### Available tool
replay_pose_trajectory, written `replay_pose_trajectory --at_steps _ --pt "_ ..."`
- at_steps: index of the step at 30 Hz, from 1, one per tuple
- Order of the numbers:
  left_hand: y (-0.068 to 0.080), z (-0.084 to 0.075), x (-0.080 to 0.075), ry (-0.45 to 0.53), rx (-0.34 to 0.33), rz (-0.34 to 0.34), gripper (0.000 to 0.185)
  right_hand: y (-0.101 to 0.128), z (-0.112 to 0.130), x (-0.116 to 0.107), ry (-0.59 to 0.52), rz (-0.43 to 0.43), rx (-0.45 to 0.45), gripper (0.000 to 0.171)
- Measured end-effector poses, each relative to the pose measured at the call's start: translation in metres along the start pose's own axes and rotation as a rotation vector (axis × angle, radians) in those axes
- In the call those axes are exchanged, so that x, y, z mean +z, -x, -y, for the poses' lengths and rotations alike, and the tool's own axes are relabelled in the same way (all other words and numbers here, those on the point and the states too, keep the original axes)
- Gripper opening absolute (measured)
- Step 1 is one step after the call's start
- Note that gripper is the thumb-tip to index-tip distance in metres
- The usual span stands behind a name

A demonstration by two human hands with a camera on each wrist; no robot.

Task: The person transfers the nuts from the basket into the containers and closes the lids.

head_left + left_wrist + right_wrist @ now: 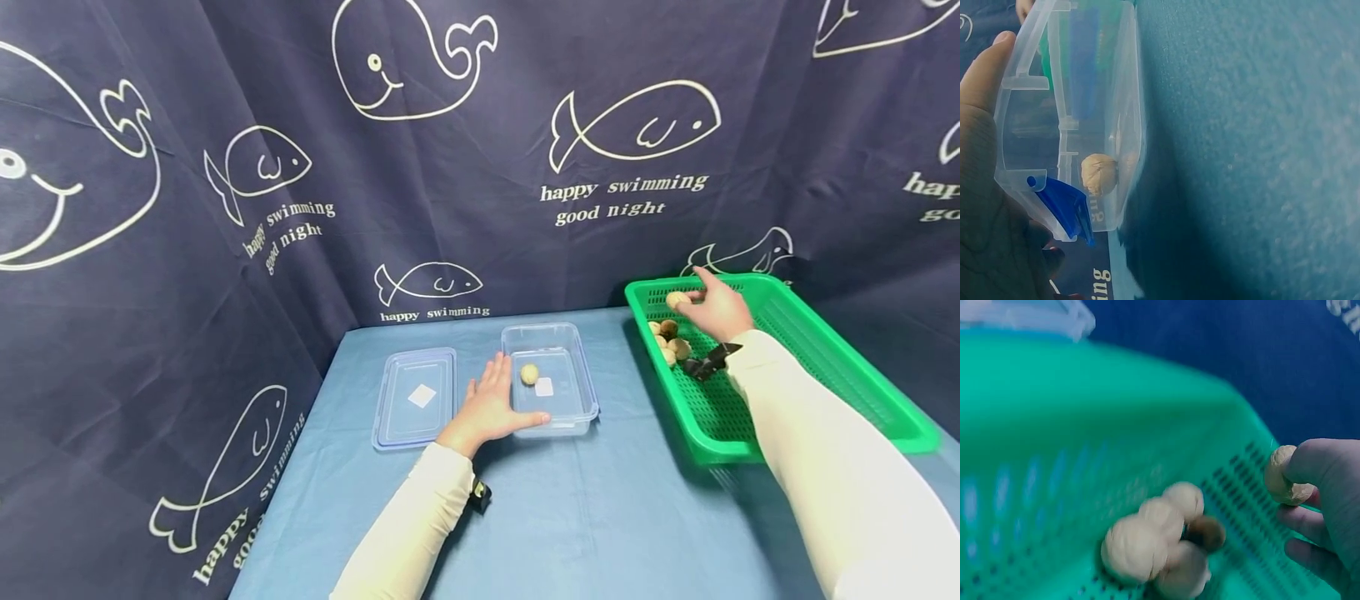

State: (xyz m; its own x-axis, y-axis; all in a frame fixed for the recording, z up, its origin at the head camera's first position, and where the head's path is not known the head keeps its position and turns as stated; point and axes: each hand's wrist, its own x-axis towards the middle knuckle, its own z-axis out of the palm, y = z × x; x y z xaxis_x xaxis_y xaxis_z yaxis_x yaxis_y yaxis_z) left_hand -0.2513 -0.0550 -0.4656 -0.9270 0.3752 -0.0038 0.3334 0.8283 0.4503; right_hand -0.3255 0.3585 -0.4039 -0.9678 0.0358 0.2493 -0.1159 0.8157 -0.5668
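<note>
From the head view I see my right hand (716, 308) pinching a walnut (677, 299) over the green basket (825, 350), the clear box (551, 379) lying leftward.

Left wrist: my left hand (985, 187) rests flat against that box (fingers relaxed).

Right wrist: blurred; remaining walnuts (1160, 540) heaped below.

Pale round walnut (677, 299), wrinkled shell, pinched at the fingertips of the right hand (716, 309) above the far end of the green basket (840, 367). More walnuts (668, 340) heaped on the basket's mesh floor just below, one darker. Another walnut (529, 374) lying in the clear tub (577, 367), the left hand (491, 408) resting flat against its near left corner.
</note>
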Motion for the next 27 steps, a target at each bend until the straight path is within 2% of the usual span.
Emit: replay_pose_trajectory --at_steps 8,19,27 --pt "-0.008 0.004 -0.001 -0.109 -0.007 0.000 0.130 -0.007 0.042 0.000 -0.050 -0.072 -0.025 0.078" --pt "-0.001 -0.005 -0.005 -0.235 0.000 -0.032 0.128 -0.004 0.076 0.016 -0.071 -0.091 -0.032 0.072" --pt "-0.001 -0.006 -0.003 -0.222 -0.005 -0.027 0.129 -0.003 0.093 0.036 -0.100 -0.072 -0.038 0.070"
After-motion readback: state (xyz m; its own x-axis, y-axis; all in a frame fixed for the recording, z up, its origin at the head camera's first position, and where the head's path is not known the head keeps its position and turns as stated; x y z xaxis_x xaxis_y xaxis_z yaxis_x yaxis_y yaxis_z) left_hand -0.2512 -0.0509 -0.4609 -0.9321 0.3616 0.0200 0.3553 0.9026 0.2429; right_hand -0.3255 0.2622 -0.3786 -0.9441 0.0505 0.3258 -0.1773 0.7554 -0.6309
